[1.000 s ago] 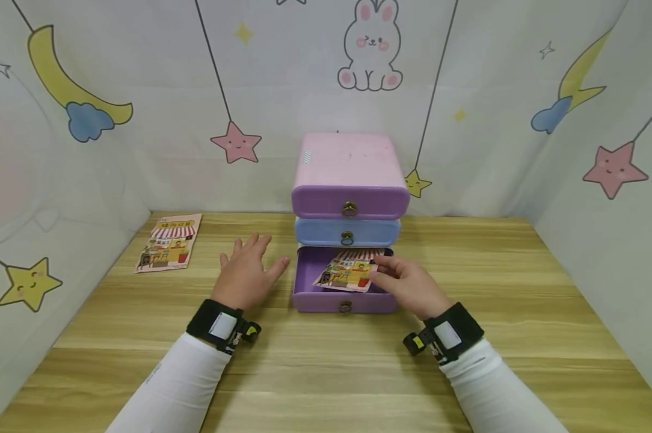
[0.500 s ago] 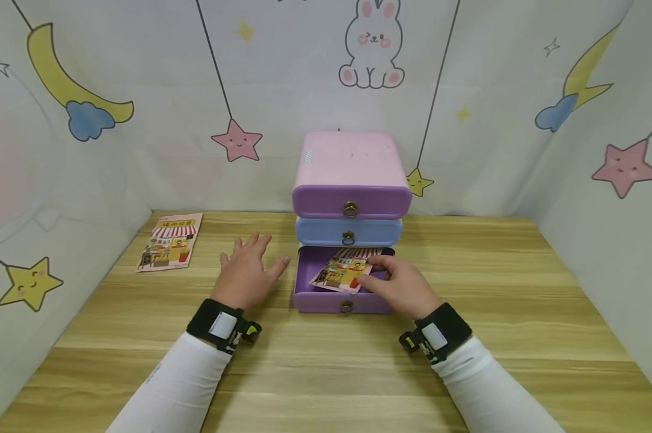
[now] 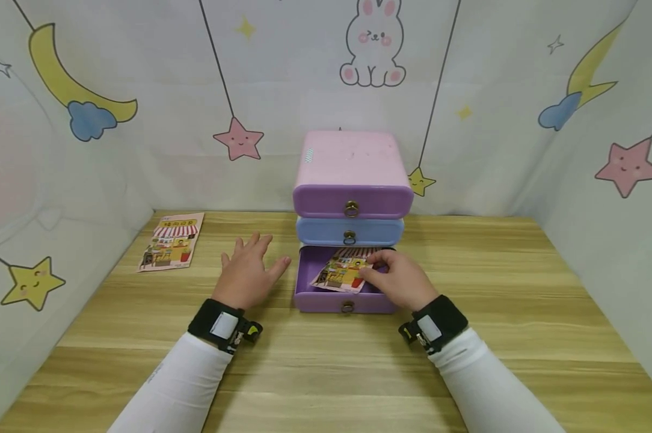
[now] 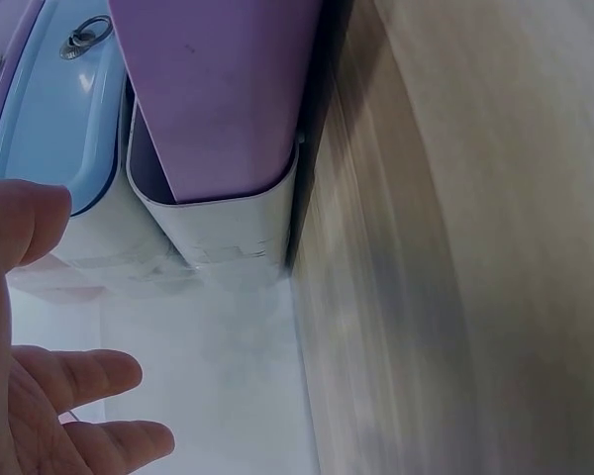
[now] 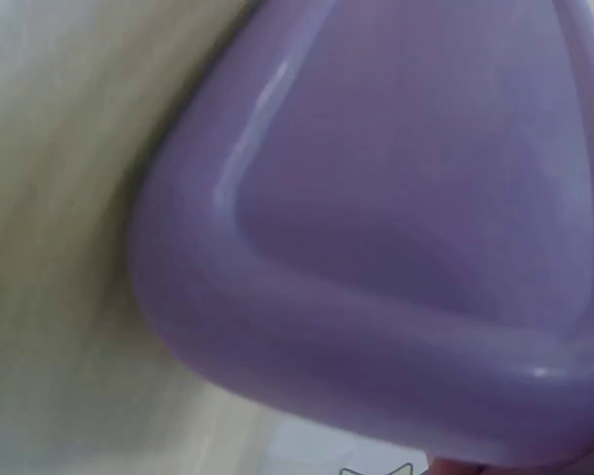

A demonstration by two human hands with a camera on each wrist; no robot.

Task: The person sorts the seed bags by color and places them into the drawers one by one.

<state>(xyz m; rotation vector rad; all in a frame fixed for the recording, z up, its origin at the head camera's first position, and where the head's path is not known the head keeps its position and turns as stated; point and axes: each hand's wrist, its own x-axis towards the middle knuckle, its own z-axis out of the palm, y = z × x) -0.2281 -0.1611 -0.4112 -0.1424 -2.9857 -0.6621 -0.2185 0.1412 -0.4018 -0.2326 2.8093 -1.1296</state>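
Note:
A three-tier drawer cabinet (image 3: 353,159) stands at the back, with its bottom purple drawer (image 3: 326,302) pulled out. Inside the drawer lies a flat printed packet (image 3: 337,272) with a striped awning picture. My right hand (image 3: 404,281) reaches in over the drawer's right side and pinches the packet's right edge between thumb and fingers. To the drawer's left, my left hand (image 3: 246,273) is held with fingers spread, touching nothing I can make out. In the left wrist view its thumb (image 4: 30,220) is apart from the cabinet. The drawer front (image 5: 406,218) fills the right wrist view, hiding most of the right hand.
A second, similar packet (image 3: 171,242) lies flat at the table's back left. The blue middle drawer (image 3: 326,231) and purple top drawer (image 3: 320,201) are closed. A printed cloth wall (image 3: 282,78) surrounds the wooden table (image 3: 326,373).
My right hand has moved slightly left with the packet's edge, and the packet has shifted a little left in the drawer. My left hand has stayed in place.

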